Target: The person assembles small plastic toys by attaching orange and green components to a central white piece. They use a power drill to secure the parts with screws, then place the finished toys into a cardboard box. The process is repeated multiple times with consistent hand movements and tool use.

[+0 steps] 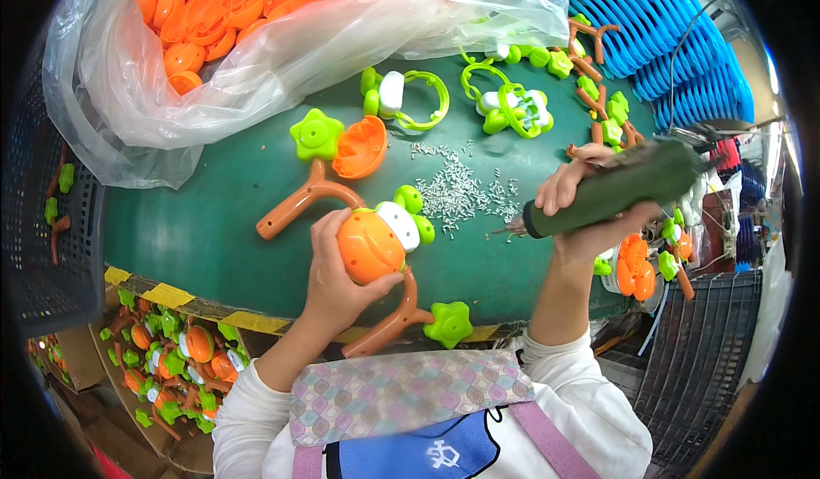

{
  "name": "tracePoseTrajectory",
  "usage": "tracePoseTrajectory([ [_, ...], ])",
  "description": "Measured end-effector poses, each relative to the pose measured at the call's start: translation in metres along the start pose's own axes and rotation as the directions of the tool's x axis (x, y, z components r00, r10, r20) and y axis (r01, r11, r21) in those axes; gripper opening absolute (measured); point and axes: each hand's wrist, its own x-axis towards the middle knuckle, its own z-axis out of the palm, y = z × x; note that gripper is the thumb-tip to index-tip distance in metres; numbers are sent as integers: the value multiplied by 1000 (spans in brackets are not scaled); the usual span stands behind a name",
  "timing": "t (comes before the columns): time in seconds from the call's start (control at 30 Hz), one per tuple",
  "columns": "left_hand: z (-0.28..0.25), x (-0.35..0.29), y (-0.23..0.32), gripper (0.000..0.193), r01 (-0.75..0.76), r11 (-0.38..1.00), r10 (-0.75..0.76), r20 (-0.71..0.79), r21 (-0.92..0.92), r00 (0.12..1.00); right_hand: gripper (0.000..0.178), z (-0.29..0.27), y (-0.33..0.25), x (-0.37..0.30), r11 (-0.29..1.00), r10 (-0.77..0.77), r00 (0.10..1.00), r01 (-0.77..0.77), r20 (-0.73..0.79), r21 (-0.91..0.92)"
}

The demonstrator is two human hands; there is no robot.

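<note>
My left hand (pixel 329 270) grips a round orange toy body (pixel 373 242) near the table's front edge, thumb and fingers around its sides. A white piece with green knobs (pixel 399 225) adjoins the body. Brown branch-shaped parts (pixel 299 197) extend above and below it, with a green star piece (pixel 448 324) at the lower one. To the right, my right hand (pixel 589 238) is closed around a thick dark green cylindrical electric screwdriver (pixel 619 190), held slantwise. Its narrow end points left, beside a heap of small silver screws (pixel 457 190); the tip is blurred.
A clear plastic bag (pixel 248 95) holds orange shells at the back left. Green ring pieces (pixel 418 103) lie behind the screws. Blue coiled hose (pixel 675 43) stands back right. Dark crates (pixel 705 351) flank the table (pixel 196 231); a box of toys (pixel 171 376) sits below left.
</note>
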Motion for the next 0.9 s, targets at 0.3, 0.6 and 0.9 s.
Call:
tracePoseTrajectory([
  [0.3, -77, -31, -6, 81, 19, 998, -47, -537, -57, 842, 63, -103, 17, -21, 859, -285, 729, -94, -623, -503],
  [0.6, -321, -264, -88, 70, 629, 769, -84, -994, -111, -73, 34, 13, 70, 32, 91, -184, 848, 518, 497, -850],
  [0.9, -321, -154, -113, 58, 304, 950, 3, -976, 71, 218, 30, 8, 150, 80, -77, 381, 840, 445, 386, -892],
])
